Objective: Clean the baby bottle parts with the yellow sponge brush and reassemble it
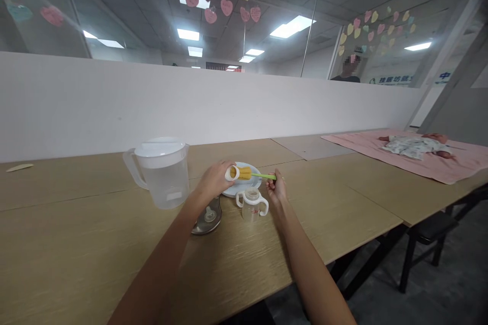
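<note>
My left hand (214, 179) pinches a white bottle collar (227, 174) above a pale plate (231, 193). In my right hand (277, 189) is the green handle of a bottle brush (245, 173). Its yellow head points left and lies against the collar's opening; how far it reaches inside I cannot tell. Just below the two hands a clear baby bottle (250, 209) with two white handles stands upright, its top uncovered. Left of the bottle, a clear bottle teat (209, 215) rests in a curved metal tray (214, 223), partly covered by my left forearm.
A lidded clear plastic pitcher (168, 183) stands to the left on the wooden table (84, 244). Far right, a baby-like figure in patterned clothes (409, 147) lies on a pink cloth (430, 170). Black stools (430, 231) stand beyond the table's right edge. A white wall (160, 101) runs behind.
</note>
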The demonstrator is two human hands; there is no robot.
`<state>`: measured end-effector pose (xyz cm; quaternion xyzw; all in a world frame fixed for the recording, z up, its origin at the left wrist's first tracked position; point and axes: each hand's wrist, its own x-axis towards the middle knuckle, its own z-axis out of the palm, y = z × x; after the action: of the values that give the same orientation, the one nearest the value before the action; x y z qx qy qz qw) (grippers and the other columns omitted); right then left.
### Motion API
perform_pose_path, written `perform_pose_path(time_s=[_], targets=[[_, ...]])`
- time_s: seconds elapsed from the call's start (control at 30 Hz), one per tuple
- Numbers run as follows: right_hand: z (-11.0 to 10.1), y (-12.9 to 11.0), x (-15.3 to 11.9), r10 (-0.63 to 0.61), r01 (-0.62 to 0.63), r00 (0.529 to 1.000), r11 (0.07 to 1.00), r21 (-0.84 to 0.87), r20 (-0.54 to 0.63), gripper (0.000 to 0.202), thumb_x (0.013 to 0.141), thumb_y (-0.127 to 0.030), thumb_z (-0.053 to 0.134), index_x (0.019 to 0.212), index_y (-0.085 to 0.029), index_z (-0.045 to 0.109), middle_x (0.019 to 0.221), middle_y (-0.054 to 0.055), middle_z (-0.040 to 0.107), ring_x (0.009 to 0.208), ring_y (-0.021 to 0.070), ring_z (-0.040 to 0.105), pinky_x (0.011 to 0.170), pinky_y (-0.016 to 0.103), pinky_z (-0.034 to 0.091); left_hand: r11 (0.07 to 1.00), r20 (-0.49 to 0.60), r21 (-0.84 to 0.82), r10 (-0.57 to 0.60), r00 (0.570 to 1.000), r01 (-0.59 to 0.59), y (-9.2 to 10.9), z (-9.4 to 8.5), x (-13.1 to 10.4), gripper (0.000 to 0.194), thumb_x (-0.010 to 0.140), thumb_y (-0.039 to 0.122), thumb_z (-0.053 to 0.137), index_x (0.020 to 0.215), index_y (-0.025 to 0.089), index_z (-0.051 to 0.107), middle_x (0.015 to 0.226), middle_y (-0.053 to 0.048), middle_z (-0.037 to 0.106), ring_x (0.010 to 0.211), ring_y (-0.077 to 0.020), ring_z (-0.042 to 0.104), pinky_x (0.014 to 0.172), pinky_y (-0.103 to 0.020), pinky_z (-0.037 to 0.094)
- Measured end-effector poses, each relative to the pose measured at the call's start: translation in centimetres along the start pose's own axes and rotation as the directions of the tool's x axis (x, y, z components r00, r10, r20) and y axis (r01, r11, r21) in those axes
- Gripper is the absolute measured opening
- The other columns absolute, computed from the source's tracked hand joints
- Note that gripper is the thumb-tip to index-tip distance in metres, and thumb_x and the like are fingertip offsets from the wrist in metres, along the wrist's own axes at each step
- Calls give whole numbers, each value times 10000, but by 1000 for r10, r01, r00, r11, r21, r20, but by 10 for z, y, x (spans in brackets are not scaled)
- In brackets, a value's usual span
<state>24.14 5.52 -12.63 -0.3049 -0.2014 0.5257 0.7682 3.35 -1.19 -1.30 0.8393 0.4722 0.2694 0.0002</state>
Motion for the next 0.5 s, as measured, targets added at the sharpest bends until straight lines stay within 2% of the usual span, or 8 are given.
perform_pose_path(time_s=[0.23,0.37,0.5], targets=[[-6,-1,4,13,-10,995,1000,28,-98,302,827,-399,534,618,-187,488,348,-117,340,286,21,267,377,126,386,996,36,61,-71,997,69,0,1,-3,440,690,142,524,1121,204,461,1010,-86,635,890,-253,606,733,-330,445],[-5,-3,4,-16,16,1000,999,32,-23,301,806,-438,557,648,-192,488,376,-120,359,290,18,281,391,128,402,991,95,41,-131,987,128,2,3,-3,425,736,222,524,1141,169,406,1021,-123,622,893,-281,606,735,-358,443],[-3,-6,2,-41,40,999,998,55,15,327,788,-475,579,653,-191,489,387,-122,359,296,12,273,417,128,423,988,93,-128,-74,993,85,2,5,-1,438,753,290,541,1133,155,368,1099,-130,584,963,-261,583,807,-363,442]])
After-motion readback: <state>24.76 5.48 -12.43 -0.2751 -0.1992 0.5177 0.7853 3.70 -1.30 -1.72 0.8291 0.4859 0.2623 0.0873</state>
